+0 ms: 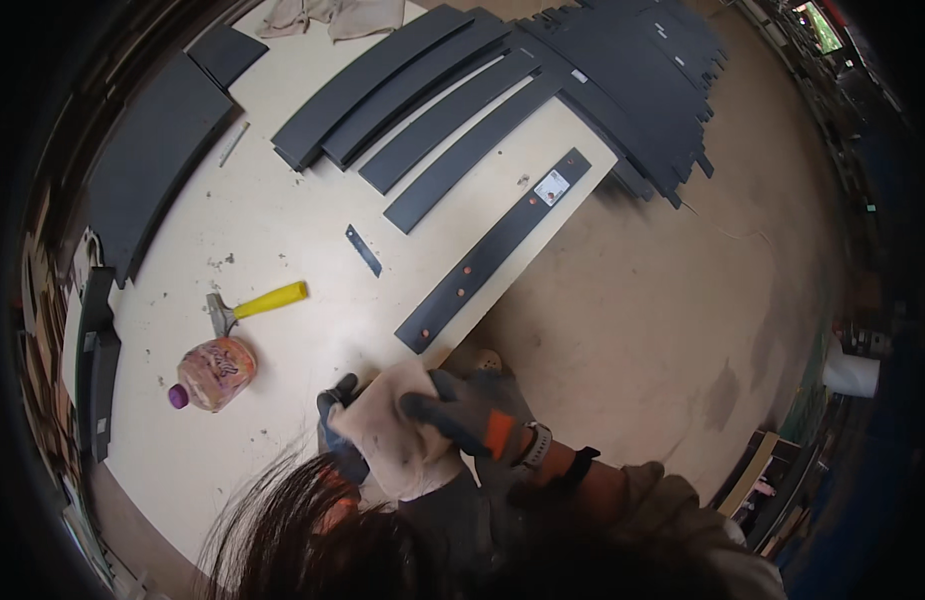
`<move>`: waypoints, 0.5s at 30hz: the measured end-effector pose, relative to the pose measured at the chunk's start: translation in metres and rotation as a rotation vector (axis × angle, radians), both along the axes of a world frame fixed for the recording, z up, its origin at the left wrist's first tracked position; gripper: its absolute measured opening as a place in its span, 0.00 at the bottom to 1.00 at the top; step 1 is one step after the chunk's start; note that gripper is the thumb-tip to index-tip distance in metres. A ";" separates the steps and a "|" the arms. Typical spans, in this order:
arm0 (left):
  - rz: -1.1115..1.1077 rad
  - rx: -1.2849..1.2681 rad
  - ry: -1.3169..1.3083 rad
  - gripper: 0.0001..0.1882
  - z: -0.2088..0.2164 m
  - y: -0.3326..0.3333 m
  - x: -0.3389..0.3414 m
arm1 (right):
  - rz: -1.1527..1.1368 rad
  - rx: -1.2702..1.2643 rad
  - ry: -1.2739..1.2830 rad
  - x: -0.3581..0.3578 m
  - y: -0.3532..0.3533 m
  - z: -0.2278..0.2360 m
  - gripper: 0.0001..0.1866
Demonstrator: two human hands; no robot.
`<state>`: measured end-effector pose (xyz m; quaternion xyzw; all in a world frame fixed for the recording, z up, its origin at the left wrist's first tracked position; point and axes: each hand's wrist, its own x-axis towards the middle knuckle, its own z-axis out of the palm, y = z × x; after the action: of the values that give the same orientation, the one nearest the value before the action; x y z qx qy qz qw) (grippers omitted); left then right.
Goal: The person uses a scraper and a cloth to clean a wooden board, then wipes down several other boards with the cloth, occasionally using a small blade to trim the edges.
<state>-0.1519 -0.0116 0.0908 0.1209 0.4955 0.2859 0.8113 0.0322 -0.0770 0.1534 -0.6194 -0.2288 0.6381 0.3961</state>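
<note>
Close to my body, above the near edge of the table, I hold a crumpled beige cloth (387, 435) in both dark-gloved hands. My left hand (340, 428) grips its left side, with most of the fingers behind it. On the other side, my right hand (462, 412), in a glove with an orange patch, is closed on the cloth's upper right. Just beyond them lies a dark grey strip (487, 262) with a white label and several reddish spots or holes. To the left are a scraper (257, 306) with a yellow handle and a clear bottle (217, 374) with a purple cap, lying down.
A small dark blade-like piece (363, 251) lies mid-table. Several dark strips (452, 120) lie at the far side, next to a large dark stack (622, 75). Dark panels (162, 150) line the left edge. More cloth (332, 15) sits at the far end.
</note>
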 end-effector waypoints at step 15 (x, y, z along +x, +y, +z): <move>-0.409 0.436 0.497 0.07 0.043 0.031 -0.091 | 0.390 -0.041 -0.543 -0.078 0.022 -0.003 0.30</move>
<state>-0.2428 0.0194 0.1336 0.4526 0.5702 0.1787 0.6618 -0.0457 -0.0547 0.1509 -0.7191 -0.4272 0.5182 0.1783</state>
